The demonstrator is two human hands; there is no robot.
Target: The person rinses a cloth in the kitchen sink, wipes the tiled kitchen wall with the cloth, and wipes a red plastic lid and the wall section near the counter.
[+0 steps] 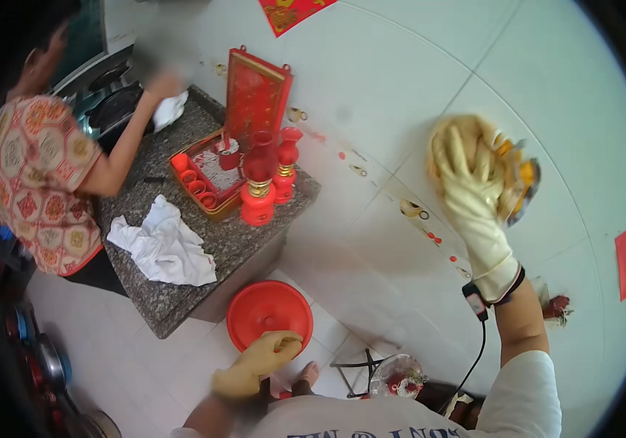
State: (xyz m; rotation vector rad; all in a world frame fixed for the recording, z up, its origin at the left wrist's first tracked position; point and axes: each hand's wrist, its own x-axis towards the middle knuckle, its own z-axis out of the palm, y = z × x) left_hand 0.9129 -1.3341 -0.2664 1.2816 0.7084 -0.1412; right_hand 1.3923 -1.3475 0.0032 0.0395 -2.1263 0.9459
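My right hand [466, 171], in a pale rubber glove, is pressed flat with its fingers over a tan cloth [444, 139] against the white tiled wall [371, 95]. Beside the fingers, an orange and grey patterned bundle [521, 182] also lies against the wall. Low in the view, my left hand [265, 358] wears a yellowish glove with its fingers curled together; whatever they might hold is hidden. It hangs above the near edge of a red basin [269, 314] on the floor.
A person in a patterned shirt [43, 175] stands at the stove, left. The granite counter [134, 270] bears a white cloth [167, 244], a tray with red cups [207, 175], red lamps [258, 182] and a red framed panel [254, 95]. A black folding stand [357, 369] is below.
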